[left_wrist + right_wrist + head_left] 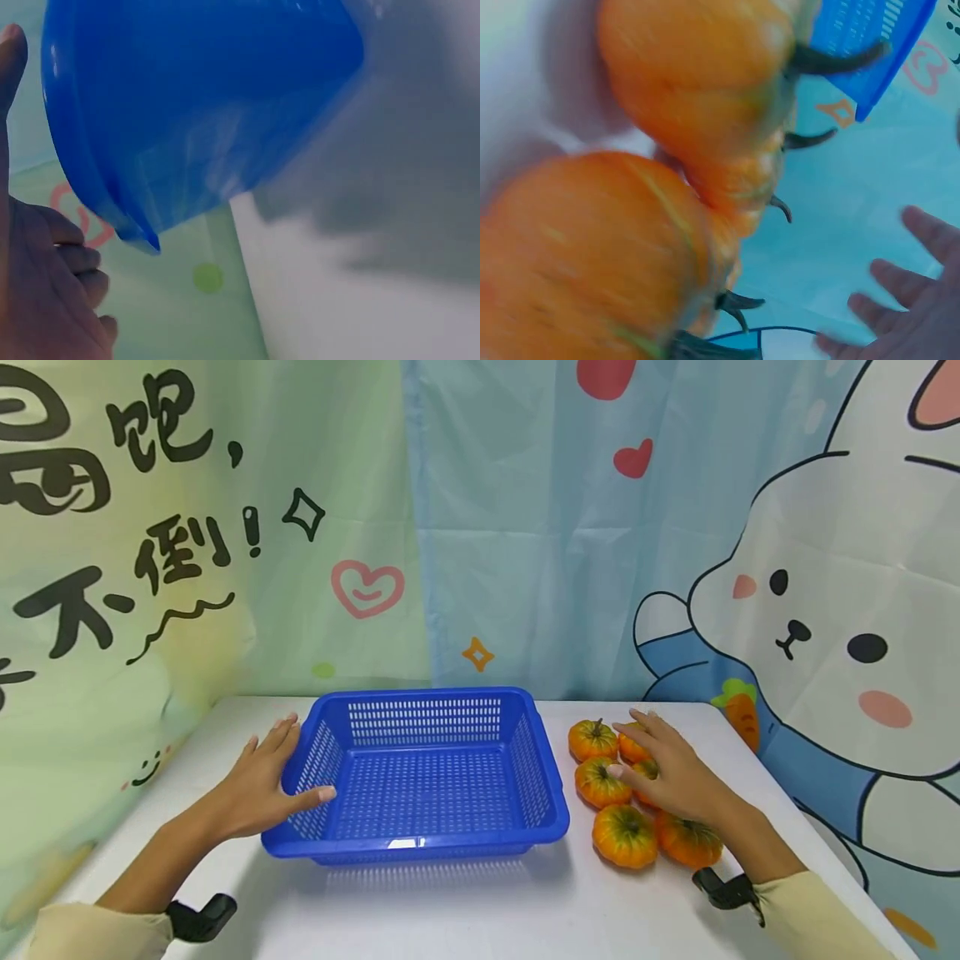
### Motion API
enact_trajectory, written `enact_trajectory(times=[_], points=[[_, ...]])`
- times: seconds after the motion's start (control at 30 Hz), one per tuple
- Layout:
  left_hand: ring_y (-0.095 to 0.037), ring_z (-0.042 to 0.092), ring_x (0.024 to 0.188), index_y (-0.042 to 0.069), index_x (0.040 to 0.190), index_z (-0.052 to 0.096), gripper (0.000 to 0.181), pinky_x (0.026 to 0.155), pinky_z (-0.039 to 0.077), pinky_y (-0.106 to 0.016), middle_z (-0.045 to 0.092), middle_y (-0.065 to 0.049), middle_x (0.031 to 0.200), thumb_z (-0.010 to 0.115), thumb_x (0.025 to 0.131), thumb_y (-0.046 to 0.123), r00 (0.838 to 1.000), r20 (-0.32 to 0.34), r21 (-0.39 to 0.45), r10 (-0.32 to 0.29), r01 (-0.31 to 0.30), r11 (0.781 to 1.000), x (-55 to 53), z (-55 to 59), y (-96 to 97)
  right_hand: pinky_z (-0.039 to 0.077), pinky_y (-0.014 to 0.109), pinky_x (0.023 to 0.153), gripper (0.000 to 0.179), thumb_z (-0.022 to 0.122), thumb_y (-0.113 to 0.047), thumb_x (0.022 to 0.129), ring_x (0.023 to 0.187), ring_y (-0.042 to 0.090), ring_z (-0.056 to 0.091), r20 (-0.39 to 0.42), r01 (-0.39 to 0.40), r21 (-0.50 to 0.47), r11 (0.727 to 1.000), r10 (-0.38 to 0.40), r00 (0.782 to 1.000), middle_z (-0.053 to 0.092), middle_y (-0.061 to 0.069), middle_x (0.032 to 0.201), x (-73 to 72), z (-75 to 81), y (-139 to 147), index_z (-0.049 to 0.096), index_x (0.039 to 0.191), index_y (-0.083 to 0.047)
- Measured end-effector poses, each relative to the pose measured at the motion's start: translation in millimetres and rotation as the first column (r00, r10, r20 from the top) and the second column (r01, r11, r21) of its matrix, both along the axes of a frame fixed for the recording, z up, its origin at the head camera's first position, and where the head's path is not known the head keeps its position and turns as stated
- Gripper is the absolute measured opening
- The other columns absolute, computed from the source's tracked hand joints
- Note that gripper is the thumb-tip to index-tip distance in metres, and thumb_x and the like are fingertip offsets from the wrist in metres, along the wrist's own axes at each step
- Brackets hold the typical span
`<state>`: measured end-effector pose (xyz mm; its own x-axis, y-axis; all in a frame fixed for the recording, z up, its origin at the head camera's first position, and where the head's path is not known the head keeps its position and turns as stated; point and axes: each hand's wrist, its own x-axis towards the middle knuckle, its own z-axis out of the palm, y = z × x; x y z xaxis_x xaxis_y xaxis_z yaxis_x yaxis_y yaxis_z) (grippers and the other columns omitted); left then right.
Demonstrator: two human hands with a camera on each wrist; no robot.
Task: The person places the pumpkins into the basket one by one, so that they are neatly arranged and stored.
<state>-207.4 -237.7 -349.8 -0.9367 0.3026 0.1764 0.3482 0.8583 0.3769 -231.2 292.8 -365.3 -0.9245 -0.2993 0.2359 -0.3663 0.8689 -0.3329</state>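
Observation:
A blue plastic basket (420,842) with slotted walls stands on the table, its bare mesh floor showing. At its left rim is my left hand (258,785), fingers extended and thumb reaching over the edge. In the left wrist view the basket's outer wall (202,112) rises beside the spread hand (52,285). Several small orange pumpkins (624,837) with green tops cluster right of the basket. Over them hovers my right hand (678,772), fingers straight, partly hiding the right-hand ones. The right wrist view shows pumpkins (697,67) with dark stems, apart from the fingers (900,283).
The white table (480,910) ends at the back against a printed curtain (487,527) with hearts, lettering and a cartoon rabbit. A dark wrist strap (201,918) sits on the left forearm, and another strap (726,890) on the right.

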Motion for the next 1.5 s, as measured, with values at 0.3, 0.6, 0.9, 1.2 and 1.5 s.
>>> enact_trajectory(times=[0.3,0.6,0.9,1.2,1.5], points=[[-0.043,0.0,0.145,-0.007,0.152,0.009,0.108,0.106,0.013,-0.071,0.002,-0.023,0.16,0.065,0.085,0.056,0.998,0.05,0.138,0.024,-0.03,0.99,25.8,-14.9,12.4,0.047,0.058,0.091,0.051,0.065,-0.028,0.095,0.122,0.044,0.049,-0.059,-0.042,-0.244,0.969,0.029,0.998,0.048,0.021,0.14,24.9,-11.8,-0.9,0.053,0.137,-0.002],[-0.038,-0.005,0.146,-0.009,0.151,0.007,0.106,0.114,0.003,-0.058,-0.001,-0.023,0.16,0.064,0.086,0.053,0.999,0.026,0.186,0.042,-0.046,0.981,32.2,-25.5,12.1,0.043,0.062,0.094,0.047,0.068,-0.027,0.093,0.126,0.047,0.044,0.006,-0.004,-0.287,0.958,0.006,1.0,0.05,0.021,0.137,39.8,-20.6,-3.5,0.057,0.133,-0.006],[-0.044,-0.004,0.144,-0.006,0.152,0.001,0.103,0.115,-0.002,-0.054,-0.002,-0.023,0.159,0.063,0.089,0.048,0.997,0.018,0.255,0.08,-0.082,0.963,41.0,-30.7,13.6,0.05,0.049,0.091,0.038,0.067,-0.017,0.093,0.121,0.041,0.052,0.097,0.034,-0.33,0.944,-0.002,0.995,0.055,0.019,0.134,45.0,-30.0,-7.3,0.061,0.129,-0.007],[-0.047,0.006,0.143,-0.004,0.153,0.007,0.1,0.107,0.015,-0.07,0.004,-0.019,0.161,0.068,0.088,0.04,0.996,-0.012,0.312,0.094,-0.085,0.946,50.5,-39.4,14.4,0.052,0.042,0.09,0.04,0.072,-0.016,0.089,0.111,0.035,0.06,0.215,0.057,-0.435,0.899,0.042,0.976,0.06,0.016,0.127,46.3,-36.5,-11.5,0.063,0.126,-0.002],[-0.044,0.01,0.143,-0.007,0.152,0.013,0.092,0.111,0.015,-0.062,0.008,-0.019,0.16,0.066,0.09,0.037,0.993,-0.069,0.329,0.092,-0.064,0.942,51.6,-44.6,14.5,0.049,0.051,0.093,0.039,0.075,-0.024,0.086,0.111,0.034,0.06,0.279,0.038,-0.364,0.931,0.07,0.958,0.067,0.008,0.115,43.8,-39.9,-12.6,0.067,0.12,-0.005]])
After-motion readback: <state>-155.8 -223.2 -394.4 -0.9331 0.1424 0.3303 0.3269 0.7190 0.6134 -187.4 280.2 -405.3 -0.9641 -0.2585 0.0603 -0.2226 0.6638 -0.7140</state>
